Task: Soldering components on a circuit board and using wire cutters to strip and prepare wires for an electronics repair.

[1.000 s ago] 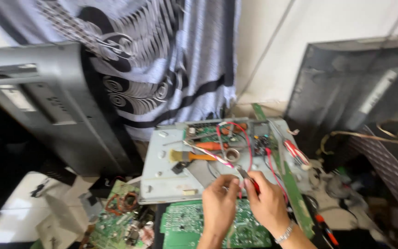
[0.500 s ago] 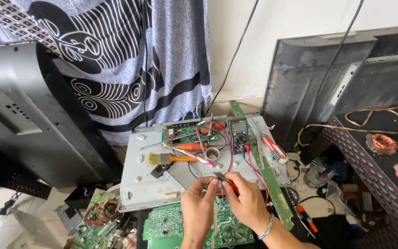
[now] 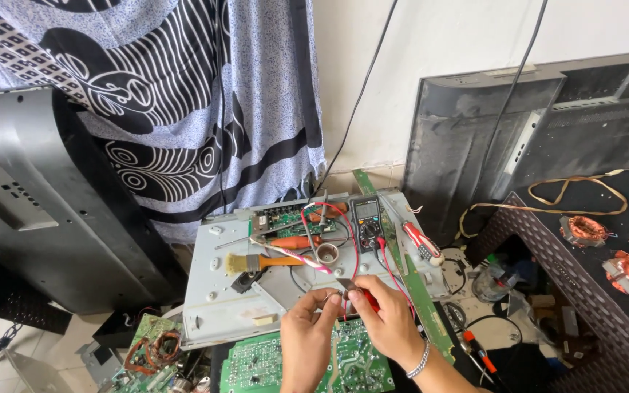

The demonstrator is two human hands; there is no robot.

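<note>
Two hands work over one green circuit board (image 3: 256, 364) lying below a grey metal chassis plate (image 3: 220, 306). On the plate sit one multimeter (image 3: 367, 222), one brush (image 3: 245, 262) and one orange-handled screwdriver (image 3: 293, 241). The left hand (image 3: 307, 342) has its fingertips pinched nearly shut on something too small to make out. The right hand (image 3: 387, 320) is closed around a red probe (image 3: 362, 298) (mostly hidden by the fingers), its tip meeting the left fingertips just above the board. The board's lower edge is cut off.
</note>
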